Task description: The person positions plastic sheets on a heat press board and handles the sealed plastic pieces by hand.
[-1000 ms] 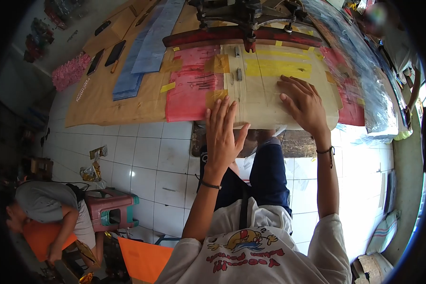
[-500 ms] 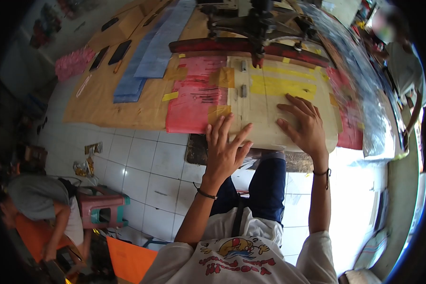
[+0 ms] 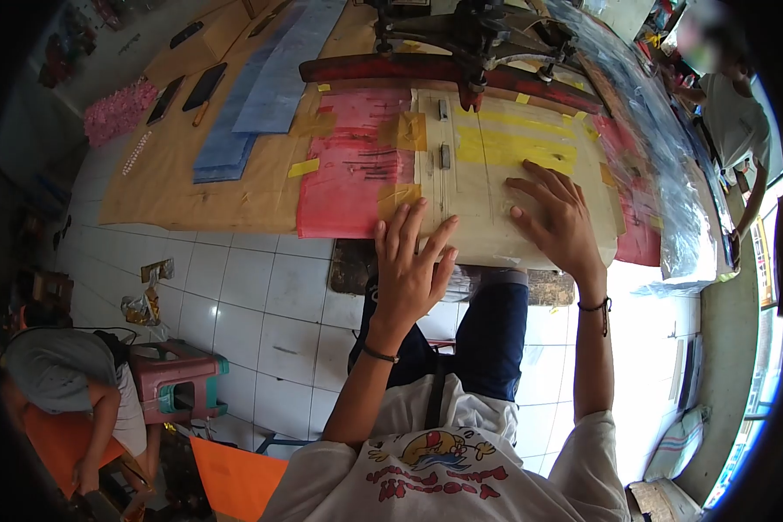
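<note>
Fingers on panel, near front edge

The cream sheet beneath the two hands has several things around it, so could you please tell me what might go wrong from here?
1. The cream sheet could shift if the left hand, at its near edge, and the right hand push unevenly.
2. The red bar spans the far side; fingers might get pinched if they strayed under it and it came down.
3. The small grey blocks might get knocked, if they are loose; I cannot tell.
</note>
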Motion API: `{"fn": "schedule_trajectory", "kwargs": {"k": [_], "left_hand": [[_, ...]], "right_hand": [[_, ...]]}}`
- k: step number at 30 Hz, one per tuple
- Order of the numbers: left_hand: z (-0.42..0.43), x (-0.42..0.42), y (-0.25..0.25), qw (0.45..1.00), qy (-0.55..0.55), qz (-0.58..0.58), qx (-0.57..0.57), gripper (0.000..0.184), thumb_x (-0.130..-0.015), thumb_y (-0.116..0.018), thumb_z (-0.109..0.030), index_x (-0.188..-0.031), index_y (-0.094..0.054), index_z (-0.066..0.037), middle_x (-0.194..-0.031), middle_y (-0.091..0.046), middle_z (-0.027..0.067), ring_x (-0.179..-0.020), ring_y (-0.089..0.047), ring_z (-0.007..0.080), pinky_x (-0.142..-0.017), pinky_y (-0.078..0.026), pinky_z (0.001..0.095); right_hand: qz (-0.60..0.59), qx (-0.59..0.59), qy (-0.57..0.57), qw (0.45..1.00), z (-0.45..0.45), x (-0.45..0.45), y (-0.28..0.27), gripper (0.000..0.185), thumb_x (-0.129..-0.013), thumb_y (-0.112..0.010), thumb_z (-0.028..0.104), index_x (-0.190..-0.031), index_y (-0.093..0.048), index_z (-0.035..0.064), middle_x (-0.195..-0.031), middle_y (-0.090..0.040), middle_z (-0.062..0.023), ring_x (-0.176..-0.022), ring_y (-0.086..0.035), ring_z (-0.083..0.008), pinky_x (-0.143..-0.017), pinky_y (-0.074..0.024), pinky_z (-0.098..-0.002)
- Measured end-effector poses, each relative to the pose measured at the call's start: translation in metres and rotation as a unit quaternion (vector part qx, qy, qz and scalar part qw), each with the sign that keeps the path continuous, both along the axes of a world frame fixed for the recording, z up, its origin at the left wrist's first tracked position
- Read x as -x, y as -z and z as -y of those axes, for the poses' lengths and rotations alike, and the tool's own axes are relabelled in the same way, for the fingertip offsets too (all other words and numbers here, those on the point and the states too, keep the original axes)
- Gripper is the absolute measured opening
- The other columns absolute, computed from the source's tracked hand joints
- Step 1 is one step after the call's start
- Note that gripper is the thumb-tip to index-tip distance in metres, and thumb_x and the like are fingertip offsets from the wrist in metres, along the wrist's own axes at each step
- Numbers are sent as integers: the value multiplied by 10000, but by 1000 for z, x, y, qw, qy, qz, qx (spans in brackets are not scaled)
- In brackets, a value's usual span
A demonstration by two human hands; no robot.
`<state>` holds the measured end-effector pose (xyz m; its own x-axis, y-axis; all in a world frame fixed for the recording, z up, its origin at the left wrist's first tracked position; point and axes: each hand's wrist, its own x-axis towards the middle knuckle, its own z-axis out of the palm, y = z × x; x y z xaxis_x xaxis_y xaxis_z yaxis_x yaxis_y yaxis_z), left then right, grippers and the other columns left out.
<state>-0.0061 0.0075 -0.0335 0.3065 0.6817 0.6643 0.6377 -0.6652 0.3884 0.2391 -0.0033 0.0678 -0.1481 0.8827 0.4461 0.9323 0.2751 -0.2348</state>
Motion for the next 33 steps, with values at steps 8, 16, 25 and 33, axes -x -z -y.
{"fn": "schedule_trajectory", "kwargs": {"k": [8,16,25,33], "left_hand": [[1,1,-3,1000,6,8,10,463,-962,-629,-296,-1418,-586,-228,-1551,-408,156,-1437,-345,390,-1195,-168,605],[2,-2,-4,999,5,35,18,459,-958,-628,-278,-1414,-600,-235,-1547,-423,158,-1425,-372,376,-1190,-190,596],[2,-1,-4,1000,6,22,16,454,-986,-582,-302,-1432,-578,-218,-1550,-420,200,-1443,-381,366,-1200,-205,550],[3,-1,-5,999,17,40,29,434,-975,-572,-308,-1400,-600,-219,-1547,-406,177,-1437,-351,372,-1204,-170,572]], "right_hand": [[-48,16,-20,999,-50,2,1,309,-929,-698,247,-1212,-725,124,-1407,-600,-181,-1224,-597,-403,-1069,-454,-464],[-62,19,-23,998,-64,5,1,302,-953,-668,228,-1212,-710,78,-1373,-621,-198,-1259,-575,-395,-1078,-453,-451],[25,20,-66,997,-133,15,18,398,-1022,-545,270,-1352,-586,51,-1428,-563,-226,-1338,-502,-424,-1155,-356,-512],[58,37,-77,995,-179,18,31,455,-1053,-394,272,-1457,-499,90,-1494,-506,-213,-1380,-456,-431,-1177,-301,-555]]}}
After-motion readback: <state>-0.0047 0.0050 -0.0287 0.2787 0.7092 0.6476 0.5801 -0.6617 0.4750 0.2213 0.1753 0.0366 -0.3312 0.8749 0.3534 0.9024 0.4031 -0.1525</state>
